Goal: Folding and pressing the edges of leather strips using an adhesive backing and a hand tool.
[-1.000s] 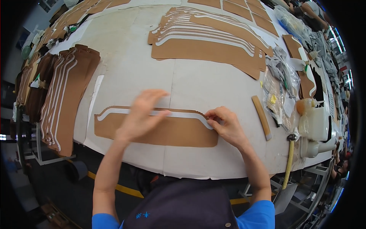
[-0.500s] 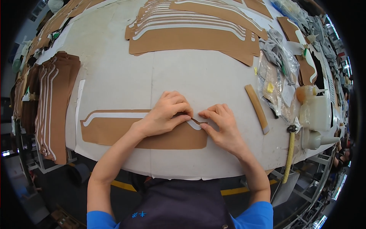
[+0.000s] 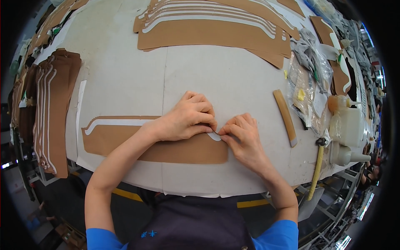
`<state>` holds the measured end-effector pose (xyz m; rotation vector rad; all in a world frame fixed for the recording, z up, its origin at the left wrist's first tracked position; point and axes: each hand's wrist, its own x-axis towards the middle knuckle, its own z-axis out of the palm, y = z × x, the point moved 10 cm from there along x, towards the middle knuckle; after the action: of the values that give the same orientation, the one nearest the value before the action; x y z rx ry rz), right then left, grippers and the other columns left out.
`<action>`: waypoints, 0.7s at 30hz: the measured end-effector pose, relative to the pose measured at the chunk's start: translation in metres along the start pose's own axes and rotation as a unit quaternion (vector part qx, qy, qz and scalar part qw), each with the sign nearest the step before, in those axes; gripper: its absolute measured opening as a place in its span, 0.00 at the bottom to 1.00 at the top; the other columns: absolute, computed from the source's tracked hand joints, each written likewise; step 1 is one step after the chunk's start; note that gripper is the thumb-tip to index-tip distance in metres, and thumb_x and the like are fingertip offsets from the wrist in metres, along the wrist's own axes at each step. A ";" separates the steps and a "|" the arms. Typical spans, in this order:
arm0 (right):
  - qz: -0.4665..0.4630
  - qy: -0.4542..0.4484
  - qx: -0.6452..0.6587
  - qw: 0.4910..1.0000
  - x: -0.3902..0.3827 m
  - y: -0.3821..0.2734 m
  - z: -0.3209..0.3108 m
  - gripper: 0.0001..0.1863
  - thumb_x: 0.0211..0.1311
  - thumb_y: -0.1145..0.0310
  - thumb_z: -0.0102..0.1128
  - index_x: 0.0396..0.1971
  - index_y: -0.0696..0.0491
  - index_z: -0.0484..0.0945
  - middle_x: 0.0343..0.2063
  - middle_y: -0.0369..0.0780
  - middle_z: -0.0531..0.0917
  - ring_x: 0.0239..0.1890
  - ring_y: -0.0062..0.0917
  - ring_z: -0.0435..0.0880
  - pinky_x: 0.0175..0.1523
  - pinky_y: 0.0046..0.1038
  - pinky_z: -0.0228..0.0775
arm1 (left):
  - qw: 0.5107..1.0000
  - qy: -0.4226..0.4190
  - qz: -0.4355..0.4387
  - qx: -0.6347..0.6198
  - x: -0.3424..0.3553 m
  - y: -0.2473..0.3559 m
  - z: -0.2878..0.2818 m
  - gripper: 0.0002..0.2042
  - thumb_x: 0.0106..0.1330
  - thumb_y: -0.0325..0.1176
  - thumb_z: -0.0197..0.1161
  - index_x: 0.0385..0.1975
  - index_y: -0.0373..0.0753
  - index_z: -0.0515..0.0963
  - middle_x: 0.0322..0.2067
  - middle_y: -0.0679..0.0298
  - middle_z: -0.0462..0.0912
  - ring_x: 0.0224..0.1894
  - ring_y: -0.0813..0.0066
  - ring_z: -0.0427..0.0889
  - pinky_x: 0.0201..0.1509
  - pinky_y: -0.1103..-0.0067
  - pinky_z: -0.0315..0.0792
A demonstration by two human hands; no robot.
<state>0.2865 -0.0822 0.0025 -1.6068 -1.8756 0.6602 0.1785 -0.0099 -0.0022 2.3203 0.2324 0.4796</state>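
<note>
A brown leather-like panel (image 3: pixel 183 155) lies flat on the pale table in front of me, with a white strip (image 3: pixel 121 122) along its far edge. My left hand (image 3: pixel 187 118) reaches across the panel and pinches its far edge close to the right end, thumb and fingertips together. Just beside it, my right hand (image 3: pixel 242 135) is closed in a pinch at the panel's upper right corner. A narrow bit of edge shows raised between the two sets of fingertips. My fingers cover part of the white strip's curved end.
Overlapping brown panels with white strips (image 3: pixel 208 35) lie at the far side; another stack (image 3: pixel 58 100) hangs over the left edge. Rightward are a flat wooden stick (image 3: pixel 285 118), a clear plastic bag (image 3: pixel 306 75), a whitish plastic bottle (image 3: pixel 350 125) and a yellow-handled tool (image 3: pixel 316 171).
My right hand's fingertips have closed from slightly apart into a pinch on the edge, nearer the left hand's fingers. The left fingertips have shifted slightly right. The whole view has shifted a little.
</note>
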 end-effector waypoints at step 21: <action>-0.320 0.007 -0.204 0.925 -0.034 -0.043 0.008 0.18 0.48 0.80 0.66 0.43 0.62 0.87 0.41 0.42 0.82 0.48 0.36 0.80 0.53 0.42 0.67 | 0.997 -0.059 0.018 -0.045 0.000 -0.007 0.001 0.12 0.62 0.25 0.70 0.39 0.52 0.91 0.41 0.73 0.80 0.52 0.72 0.76 0.68 0.69 0.59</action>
<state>0.2544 -0.1220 0.0230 -1.0814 -2.4531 -0.0303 0.1786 -0.0059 -0.0078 2.2586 0.1085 0.3613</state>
